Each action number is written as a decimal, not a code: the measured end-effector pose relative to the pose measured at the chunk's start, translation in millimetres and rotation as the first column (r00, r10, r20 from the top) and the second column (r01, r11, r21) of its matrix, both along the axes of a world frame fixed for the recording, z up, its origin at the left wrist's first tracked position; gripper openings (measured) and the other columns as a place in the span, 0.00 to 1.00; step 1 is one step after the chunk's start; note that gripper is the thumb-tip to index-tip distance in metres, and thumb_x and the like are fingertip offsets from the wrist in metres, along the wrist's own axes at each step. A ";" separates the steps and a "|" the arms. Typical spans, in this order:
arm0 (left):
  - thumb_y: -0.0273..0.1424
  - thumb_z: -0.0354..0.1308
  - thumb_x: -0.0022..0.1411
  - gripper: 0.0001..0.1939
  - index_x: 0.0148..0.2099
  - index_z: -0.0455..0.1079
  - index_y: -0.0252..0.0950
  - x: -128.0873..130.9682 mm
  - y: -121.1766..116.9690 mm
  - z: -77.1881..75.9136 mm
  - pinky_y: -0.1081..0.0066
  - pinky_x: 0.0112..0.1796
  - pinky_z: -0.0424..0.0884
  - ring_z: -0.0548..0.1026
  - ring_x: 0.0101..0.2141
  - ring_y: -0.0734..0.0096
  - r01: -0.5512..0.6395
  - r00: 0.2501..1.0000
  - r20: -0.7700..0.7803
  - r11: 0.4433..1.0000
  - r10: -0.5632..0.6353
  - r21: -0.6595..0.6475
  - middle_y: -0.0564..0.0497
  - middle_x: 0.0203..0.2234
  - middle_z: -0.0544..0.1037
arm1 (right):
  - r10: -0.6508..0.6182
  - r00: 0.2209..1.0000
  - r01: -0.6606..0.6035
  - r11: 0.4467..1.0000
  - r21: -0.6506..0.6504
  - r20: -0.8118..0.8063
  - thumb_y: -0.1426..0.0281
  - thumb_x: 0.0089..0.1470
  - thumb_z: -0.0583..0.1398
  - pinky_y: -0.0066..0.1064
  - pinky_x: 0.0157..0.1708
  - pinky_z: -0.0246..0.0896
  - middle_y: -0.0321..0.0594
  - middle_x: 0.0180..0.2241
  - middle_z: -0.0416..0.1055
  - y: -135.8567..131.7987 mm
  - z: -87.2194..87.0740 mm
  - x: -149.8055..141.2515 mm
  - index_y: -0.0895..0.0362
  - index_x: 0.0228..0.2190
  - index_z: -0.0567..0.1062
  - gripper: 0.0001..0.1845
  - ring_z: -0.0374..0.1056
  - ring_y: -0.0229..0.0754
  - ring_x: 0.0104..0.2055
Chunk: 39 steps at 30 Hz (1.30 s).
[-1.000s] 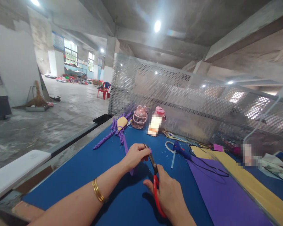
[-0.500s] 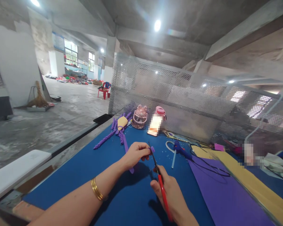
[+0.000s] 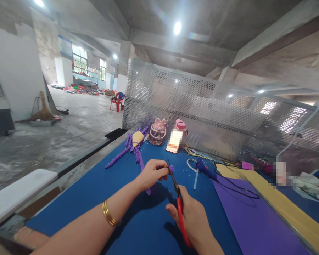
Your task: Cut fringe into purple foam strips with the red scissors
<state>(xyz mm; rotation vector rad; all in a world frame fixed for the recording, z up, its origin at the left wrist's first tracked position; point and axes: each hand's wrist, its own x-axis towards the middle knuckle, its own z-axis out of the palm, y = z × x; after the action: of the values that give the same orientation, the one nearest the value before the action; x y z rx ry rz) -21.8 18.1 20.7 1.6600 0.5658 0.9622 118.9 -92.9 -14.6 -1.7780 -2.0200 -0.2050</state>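
Observation:
My left hand (image 3: 154,173) pinches a small purple piece (image 3: 171,168), which looks like foam sheet, above the blue table. Red-handled scissors (image 3: 179,209) are gripped in my right hand (image 3: 192,214), their dark blades pointing up and left toward the purple piece, close to my left fingertips. The thumb of my right hand stands apart from its fingers. Beneath my left hand a long purple strip (image 3: 142,164) lies on the table. It runs up to a purple braided item with a yellow patch (image 3: 137,139).
A blue glue gun (image 3: 203,168) with a cord lies right of my hands. Purple sheet (image 3: 251,216) and yellow sheet (image 3: 287,209) cover the table's right side. Behind stand a pink helmet-shaped thing (image 3: 158,132), a lit phone (image 3: 174,142) and a perforated metal screen (image 3: 191,102).
The scissors' handles have swung slightly left and up, and the blades look a little wider apart. My right thumb has shifted left. My left hand stays nearly still.

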 end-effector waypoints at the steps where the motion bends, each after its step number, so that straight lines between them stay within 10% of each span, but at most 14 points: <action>1: 0.32 0.53 0.49 0.09 0.23 0.67 0.32 0.0 -0.1 0.0 0.78 0.20 0.57 0.62 0.17 0.79 0.002 1.000 0.001 1.000 -0.002 0.000 0.55 0.14 0.67 | -0.001 1.000 0.001 1.000 0.007 0.004 0.45 0.54 0.46 0.28 0.19 0.49 0.33 0.19 0.68 0.0 -0.2 0.0 0.56 0.40 0.61 0.27 0.70 0.48 0.21; 39: 0.30 0.52 0.49 0.08 0.22 0.66 0.31 1.6 0.2 -2.6 0.78 0.20 0.57 0.62 0.17 0.79 0.007 1.000 0.019 1.000 -0.007 0.001 0.55 0.14 0.68 | 0.035 0.999 -0.035 0.999 0.032 -0.004 0.43 0.53 0.45 0.27 0.17 0.45 0.31 0.16 0.65 -0.9 2.1 -1.5 0.57 0.37 0.61 0.30 0.66 0.45 0.17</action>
<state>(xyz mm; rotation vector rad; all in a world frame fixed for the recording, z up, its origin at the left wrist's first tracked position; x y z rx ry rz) -20.1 18.3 18.1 1.6514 0.5460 0.9721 117.4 -93.8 -12.5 -1.7214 -2.0317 -0.2205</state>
